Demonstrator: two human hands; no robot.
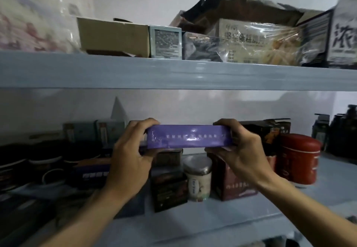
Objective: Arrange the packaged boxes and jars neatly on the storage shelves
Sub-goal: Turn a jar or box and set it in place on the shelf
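A long purple box (188, 138) wrapped in shiny film hangs level in the air above the lower shelf (241, 214). My left hand (131, 150) grips its left end and my right hand (239, 146) grips its right end, fingers curled over the top edge. Below it stand a dark brown box (169, 190), a small white jar (198, 177) with a silver lid, a maroon box (231, 185) and a red round tin (298, 156).
Dark jars (44, 161) and a purple box (92, 173) crowd the lower shelf's left. Dark pump bottles (345, 129) stand at far right. The upper shelf (173, 75) carries a cardboard box (114, 36), a pale blue box (166, 42) and snack bags (260, 42).
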